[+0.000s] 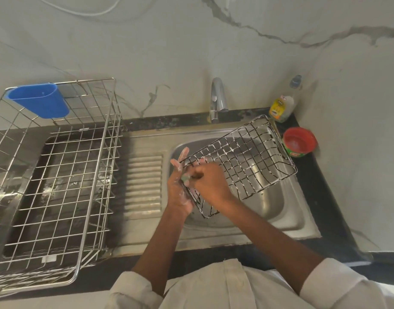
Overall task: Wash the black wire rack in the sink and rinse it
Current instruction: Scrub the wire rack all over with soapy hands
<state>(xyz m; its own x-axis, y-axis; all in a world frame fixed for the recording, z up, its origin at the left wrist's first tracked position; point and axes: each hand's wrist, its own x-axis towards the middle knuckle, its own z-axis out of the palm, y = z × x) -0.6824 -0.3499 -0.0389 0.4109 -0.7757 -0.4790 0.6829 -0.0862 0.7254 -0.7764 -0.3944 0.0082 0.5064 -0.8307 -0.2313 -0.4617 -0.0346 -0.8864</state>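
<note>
White shirt [225, 286] with rolled sleeves at the bottom edge, two bare forearms reaching up from it over the black counter [334, 221] to the steel sink [303, 228]. Left hand [180, 186] soapy, held edge-up at the near-left corner of the black wire rack [240, 161], fingers straight and spread behind the wires, palm against the rack's end; not curled round anything that shows. Right hand [208, 181] crossed over the rack's near end, fingers curled tight on a small green scrubber [184, 178], pressed against the wires just beside the left palm. Rack tilted over the sink basin, near end low by the hands, far end raised toward the right rear corner of the sink, white foam along many wires and the rim. Chrome tap [217, 99] behind the basin, no water visible from it. Yellow-labelled soap bottle [280, 108] in the back right corner of the counter, red tub [299, 142] just beside it, nearer, close to the rack's far edge. Ribbed draining board [144, 186] left of the basin. Large steel dish basket [98, 152] on the counter farther left, well apart from the hands, blue plastic cup holder [39, 100] hung on its back rim. Marble-patterned wall [191, 41] behind.
</note>
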